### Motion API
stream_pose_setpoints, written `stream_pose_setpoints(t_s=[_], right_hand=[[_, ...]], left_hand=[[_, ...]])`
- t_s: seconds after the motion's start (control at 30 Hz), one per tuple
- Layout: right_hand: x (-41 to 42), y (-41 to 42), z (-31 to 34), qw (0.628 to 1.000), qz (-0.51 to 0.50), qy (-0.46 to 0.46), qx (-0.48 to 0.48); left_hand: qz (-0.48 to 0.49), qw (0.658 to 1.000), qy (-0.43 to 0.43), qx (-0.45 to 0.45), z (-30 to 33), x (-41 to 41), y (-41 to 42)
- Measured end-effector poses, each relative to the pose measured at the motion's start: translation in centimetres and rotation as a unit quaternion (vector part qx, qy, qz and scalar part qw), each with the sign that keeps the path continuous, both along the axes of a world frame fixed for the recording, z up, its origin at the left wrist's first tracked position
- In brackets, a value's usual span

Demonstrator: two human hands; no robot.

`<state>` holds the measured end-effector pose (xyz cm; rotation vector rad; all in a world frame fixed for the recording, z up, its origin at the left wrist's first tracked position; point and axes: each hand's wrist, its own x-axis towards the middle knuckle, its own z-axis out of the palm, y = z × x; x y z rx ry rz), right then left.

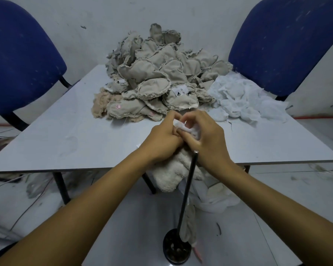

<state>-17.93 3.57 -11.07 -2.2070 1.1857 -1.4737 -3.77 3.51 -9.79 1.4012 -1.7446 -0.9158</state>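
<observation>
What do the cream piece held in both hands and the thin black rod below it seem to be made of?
Plush piece: cream fabric with a fuzzy, towel-like pile, probably synthetic plush.
Black rod: probably metal, since it is thin, straight and smooth with a shiny tip. Painted plastic cannot be ruled out.

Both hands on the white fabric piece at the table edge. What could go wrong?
The fluffy cream piece under the left hand and right hand hangs off the table edge and may slide off. The black rod stands by the right wrist; pulling the white fabric piece downward could knock it.
</observation>
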Motion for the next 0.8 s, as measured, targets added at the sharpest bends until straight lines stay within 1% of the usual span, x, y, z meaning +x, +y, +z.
stream_pose_setpoints(t_s=[0.07,0.1,0.13,0.23,0.33,0.4,0.57,0.63,0.7,0.8], right_hand=[[-0.2,0.1,-0.4,1.0,-0.001,-0.003,0.017],[-0.3,0.1,-0.6,1.0,-0.002,-0.002,0.025],[-0.5,0.1,-0.7,1.0,-0.003,0.006,0.026],[-0.7,0.1,-0.9,0.999,-0.007,0.02,0.026],[-1.1,0.1,-1.0,0.999,0.006,0.04,0.007],[-1.1,0.4,-1.1,0.997,0.02,0.069,-0.007],[-1.2,0.9,-1.1,0.992,0.06,0.101,-0.055],[-1.1,0.9,-0.9,0.994,0.046,0.093,-0.025],[-1.0,0.8,-0.8,0.997,0.008,0.077,0.018],[-0.9,0.5,-1.2,0.995,-0.009,0.099,0.019]], left_hand=[[0.005,0.991,0.12,0.058,-0.1,0.1,-0.1],[0.012,0.984,0.16,0.078,0.0,0.2,-0.1],[0.021,0.978,0.186,0.092,0.0,0.3,-0.2],[0.048,0.966,0.23,0.109,-0.1,0.5,-0.3],[0.068,0.952,0.273,0.119,-0.2,0.7,-0.5],[0.078,0.944,0.296,0.119,-0.2,0.7,-0.6],[0.105,0.927,0.348,0.091,-0.3,0.8,-0.4],[0.097,0.933,0.337,0.08,-0.3,0.8,-0.3],[0.087,0.939,0.324,0.07,-0.4,0.7,0.0],[0.074,0.942,0.323,0.053,-0.5,0.7,0.3]])
